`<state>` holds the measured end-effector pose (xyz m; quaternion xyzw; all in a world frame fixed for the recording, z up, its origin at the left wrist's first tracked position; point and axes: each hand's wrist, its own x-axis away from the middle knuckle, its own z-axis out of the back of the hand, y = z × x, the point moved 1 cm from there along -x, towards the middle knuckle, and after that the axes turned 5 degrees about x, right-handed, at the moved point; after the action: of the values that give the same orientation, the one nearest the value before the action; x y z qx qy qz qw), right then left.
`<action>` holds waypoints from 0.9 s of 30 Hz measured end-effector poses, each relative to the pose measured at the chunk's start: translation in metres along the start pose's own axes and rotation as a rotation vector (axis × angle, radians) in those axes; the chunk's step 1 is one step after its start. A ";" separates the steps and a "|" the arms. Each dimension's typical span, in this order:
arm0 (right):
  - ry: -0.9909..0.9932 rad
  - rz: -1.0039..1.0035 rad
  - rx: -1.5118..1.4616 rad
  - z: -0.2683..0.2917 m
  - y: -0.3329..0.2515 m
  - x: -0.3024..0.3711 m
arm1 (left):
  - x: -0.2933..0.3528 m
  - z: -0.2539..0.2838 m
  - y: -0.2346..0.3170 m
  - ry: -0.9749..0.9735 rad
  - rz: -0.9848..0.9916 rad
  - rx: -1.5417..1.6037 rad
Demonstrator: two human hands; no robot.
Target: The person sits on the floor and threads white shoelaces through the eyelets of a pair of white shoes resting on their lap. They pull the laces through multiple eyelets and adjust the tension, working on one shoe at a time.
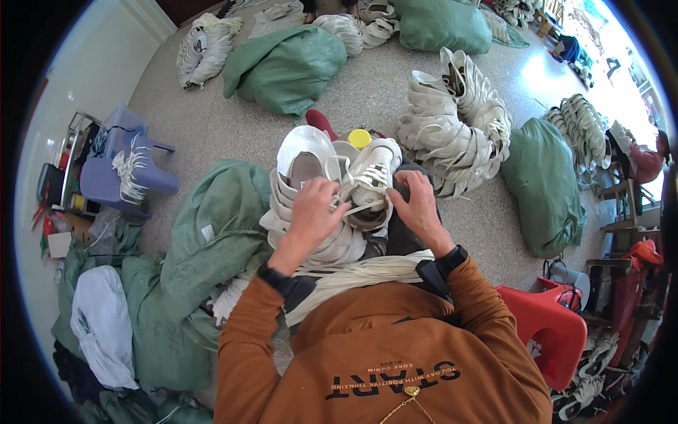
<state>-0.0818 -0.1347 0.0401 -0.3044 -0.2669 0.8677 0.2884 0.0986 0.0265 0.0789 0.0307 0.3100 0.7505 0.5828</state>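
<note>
A white sneaker [383, 157] stands in front of me over my lap, its toe pointing away and its top criss-crossed with a pale shoelace [369, 207]. My left hand [314, 215] is on the left of its opening, thumb and fingers pinched on the lace. From the right, my right hand [420, 208] pinches the lace too, by the sneaker's right edge. Left of this sneaker, a row of nested white shoes [305, 147] leans toward me, partly under my left hand. A bundle of long cream laces [346, 274] lies across my lap.
Green sacks [212, 212] crowd my left, and a blue-purple stool [127, 166] holds white laces. Ahead on the right, a ring of stacked shoes [452, 141] stands near another green sack [542, 187]. A red stool [547, 328] is beside me. A yellow lid [359, 138] shows beyond the sneaker.
</note>
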 end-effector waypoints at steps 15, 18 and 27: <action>-0.323 -0.024 0.068 -0.050 -0.034 -0.012 | -0.012 -0.057 -0.015 0.145 0.163 0.316; -0.496 0.028 0.047 -0.005 -0.018 0.004 | -0.009 -0.054 -0.020 0.132 0.192 0.325; -0.416 -0.251 0.027 0.100 0.056 0.093 | -0.018 -0.057 -0.011 0.090 0.303 0.403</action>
<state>-0.2292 -0.1399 0.0368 -0.0796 -0.3449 0.8726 0.3366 0.0902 -0.0124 0.0331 0.1590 0.4710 0.7529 0.4313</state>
